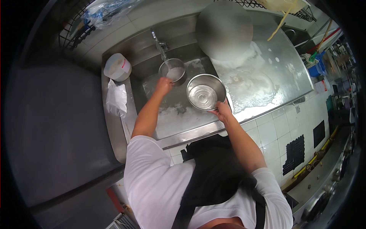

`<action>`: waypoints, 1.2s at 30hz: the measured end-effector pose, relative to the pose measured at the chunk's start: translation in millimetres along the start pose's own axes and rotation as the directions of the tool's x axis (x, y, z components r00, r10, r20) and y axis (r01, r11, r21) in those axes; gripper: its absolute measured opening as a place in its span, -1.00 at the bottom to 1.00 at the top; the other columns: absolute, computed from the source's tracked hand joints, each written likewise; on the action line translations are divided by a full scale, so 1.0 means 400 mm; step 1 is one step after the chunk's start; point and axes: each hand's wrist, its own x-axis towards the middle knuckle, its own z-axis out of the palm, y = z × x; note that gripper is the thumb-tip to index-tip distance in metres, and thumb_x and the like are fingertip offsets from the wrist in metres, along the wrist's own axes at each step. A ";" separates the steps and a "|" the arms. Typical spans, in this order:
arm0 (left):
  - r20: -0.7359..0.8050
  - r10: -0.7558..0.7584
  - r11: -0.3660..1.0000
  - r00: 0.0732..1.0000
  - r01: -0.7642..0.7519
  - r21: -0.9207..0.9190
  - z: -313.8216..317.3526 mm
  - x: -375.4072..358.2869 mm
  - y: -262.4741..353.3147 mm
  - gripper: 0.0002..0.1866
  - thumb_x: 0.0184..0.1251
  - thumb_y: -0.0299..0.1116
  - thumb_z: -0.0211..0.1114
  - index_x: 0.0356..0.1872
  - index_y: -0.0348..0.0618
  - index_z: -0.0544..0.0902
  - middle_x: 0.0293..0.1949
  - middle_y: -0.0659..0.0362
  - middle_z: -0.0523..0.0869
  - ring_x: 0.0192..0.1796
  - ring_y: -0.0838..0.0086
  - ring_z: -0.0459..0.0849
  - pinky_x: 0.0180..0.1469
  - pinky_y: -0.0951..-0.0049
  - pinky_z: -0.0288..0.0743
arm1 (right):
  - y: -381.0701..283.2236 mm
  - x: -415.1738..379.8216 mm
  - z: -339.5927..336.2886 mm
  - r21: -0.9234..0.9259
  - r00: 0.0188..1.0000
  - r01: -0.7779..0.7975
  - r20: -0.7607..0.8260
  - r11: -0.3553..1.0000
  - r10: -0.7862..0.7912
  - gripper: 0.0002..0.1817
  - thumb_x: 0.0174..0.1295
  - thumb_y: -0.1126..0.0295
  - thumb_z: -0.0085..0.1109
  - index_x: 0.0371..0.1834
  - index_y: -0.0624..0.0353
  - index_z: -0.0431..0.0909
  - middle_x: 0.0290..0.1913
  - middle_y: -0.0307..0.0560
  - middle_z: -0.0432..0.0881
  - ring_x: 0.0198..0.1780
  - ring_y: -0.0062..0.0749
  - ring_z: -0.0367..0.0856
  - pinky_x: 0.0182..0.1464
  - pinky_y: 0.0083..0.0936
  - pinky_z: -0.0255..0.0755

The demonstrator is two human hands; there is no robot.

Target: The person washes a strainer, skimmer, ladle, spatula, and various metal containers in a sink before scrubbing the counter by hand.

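Wet metal sink (171,122), tiled wall (272,128)

Around the sink (179,140)

The faucet (154,35) stands at the back of the sink. In the sink, beneath the faucet, is the rear pot (180,78), in the left hand (164,86). The front pot (204,94), in the right hand (222,110), is over the sink's right side. On the sink's left ledge sit the tub (117,68), toward the back, and the plastic bag (116,99), in front of it. The drainboard (282,82) adjoins the sink's right side.
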 end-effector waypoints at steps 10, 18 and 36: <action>-0.155 -0.019 0.998 0.988 0.010 -0.054 0.009 0.055 -0.010 -0.86 0.10 -0.34 0.30 -0.34 -0.04 0.76 -0.30 0.01 0.73 -0.23 0.12 0.69 -0.09 0.19 0.56 | 0.035 0.030 0.032 -0.084 0.999 0.027 0.019 0.996 -0.026 -0.22 0.10 0.70 -0.24 0.44 -0.15 -0.06 0.18 0.14 0.38 -0.07 -0.01 0.64 -0.30 -0.14 0.74; -0.272 -0.260 0.960 0.927 0.217 -0.176 -0.127 0.036 0.060 -0.91 0.12 -0.39 0.31 -0.39 -0.13 0.73 -0.38 0.05 0.74 -0.26 0.18 0.69 -0.15 0.27 0.57 | 0.032 0.049 0.041 -0.132 1.000 -0.004 -0.013 0.991 0.002 -0.12 0.12 0.70 -0.24 0.50 -0.34 -0.14 0.30 0.07 0.27 0.10 0.03 0.55 -0.27 -0.13 0.72; 0.497 -0.664 -0.748 0.558 -0.507 -0.430 -0.050 0.199 -0.017 -0.64 0.55 -0.36 -0.19 0.18 -0.42 0.31 0.10 -0.04 0.49 0.05 0.12 0.59 0.02 0.15 0.70 | 0.067 0.055 0.035 -0.120 0.999 -0.039 0.005 0.992 0.040 -0.10 0.14 0.70 -0.26 0.50 -0.42 -0.20 0.35 0.07 0.20 0.15 0.09 0.49 -0.23 -0.07 0.70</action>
